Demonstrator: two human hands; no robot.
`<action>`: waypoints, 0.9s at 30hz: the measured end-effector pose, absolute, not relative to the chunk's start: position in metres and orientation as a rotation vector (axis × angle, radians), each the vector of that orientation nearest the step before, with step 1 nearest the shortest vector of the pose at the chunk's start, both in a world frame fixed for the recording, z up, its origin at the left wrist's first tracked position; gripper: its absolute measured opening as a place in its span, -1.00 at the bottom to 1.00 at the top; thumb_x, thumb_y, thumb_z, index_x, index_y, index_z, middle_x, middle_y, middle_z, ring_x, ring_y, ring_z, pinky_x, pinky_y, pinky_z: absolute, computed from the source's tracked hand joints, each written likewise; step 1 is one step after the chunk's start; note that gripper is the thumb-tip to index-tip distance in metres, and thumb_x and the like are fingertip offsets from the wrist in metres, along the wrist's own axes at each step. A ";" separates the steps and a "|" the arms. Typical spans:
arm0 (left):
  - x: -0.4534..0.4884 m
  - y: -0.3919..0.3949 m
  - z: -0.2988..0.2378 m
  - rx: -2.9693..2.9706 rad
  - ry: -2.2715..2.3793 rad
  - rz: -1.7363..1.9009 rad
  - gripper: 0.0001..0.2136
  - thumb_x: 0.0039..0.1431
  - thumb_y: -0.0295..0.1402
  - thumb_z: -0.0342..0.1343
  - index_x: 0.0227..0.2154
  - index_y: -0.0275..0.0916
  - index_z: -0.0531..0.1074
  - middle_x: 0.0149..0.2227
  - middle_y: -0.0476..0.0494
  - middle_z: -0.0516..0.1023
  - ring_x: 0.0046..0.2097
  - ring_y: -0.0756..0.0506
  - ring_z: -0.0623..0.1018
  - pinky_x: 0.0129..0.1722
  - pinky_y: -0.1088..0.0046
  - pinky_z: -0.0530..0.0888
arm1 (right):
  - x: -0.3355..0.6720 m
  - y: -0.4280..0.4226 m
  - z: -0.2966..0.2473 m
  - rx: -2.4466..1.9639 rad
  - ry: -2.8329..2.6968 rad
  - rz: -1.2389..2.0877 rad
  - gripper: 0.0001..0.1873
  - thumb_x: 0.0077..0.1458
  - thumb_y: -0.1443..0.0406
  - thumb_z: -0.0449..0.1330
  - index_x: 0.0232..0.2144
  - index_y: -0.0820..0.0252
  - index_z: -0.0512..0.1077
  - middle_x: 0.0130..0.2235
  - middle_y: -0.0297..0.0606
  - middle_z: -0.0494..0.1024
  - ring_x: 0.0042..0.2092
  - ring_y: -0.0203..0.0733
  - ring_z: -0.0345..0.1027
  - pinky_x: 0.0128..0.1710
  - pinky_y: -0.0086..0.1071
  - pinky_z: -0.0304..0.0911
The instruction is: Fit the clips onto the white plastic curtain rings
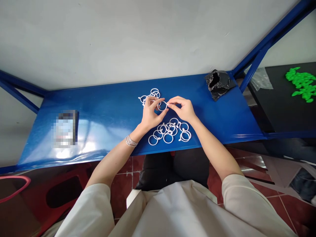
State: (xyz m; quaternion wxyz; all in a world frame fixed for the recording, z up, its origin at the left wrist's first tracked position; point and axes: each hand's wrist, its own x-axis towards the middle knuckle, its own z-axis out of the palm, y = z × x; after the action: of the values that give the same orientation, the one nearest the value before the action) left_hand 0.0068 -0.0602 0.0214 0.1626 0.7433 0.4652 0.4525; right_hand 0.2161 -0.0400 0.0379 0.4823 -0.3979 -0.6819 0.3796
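Note:
A thin white ring [162, 110] with a small tab is held between my two hands above the blue table. My left hand [151, 113] grips its left side between thumb and fingers. At the ring's right edge, the fingertips of my right hand [183, 108] pinch the small tab. Several similar white rings [168, 138] lie loosely overlapped on the near side of the hands. Behind my left hand sits another small cluster of white rings [155, 92], partly covered by the fingers.
The blue table [111, 108] has blue metal braces at both ends. On its left lies a blurred-out flat object [65, 128]; a crumpled black plastic bag [218, 84] rests at the back right. Bright green pieces [302, 84] are on a dark surface farther right. A red chair [61, 194] stands lower left.

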 end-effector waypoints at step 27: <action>-0.016 -0.040 0.024 2.092 1.865 1.031 -0.60 0.33 -0.28 0.30 0.20 -0.17 0.53 0.22 -0.39 0.53 0.25 -0.43 0.51 0.36 -0.22 0.39 | 0.245 -0.038 0.058 -1.348 -2.246 1.012 -0.93 0.16 0.32 0.49 -0.38 0.17 0.76 -0.28 -0.20 0.66 -0.31 -0.16 0.49 -0.28 -0.25 0.33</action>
State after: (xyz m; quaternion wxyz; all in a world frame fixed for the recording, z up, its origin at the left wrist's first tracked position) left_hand -0.0159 -0.0401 0.0236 0.0775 0.6983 0.6227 0.3443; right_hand 0.2445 -0.0377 0.0579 0.1661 -0.4734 -0.7886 0.3554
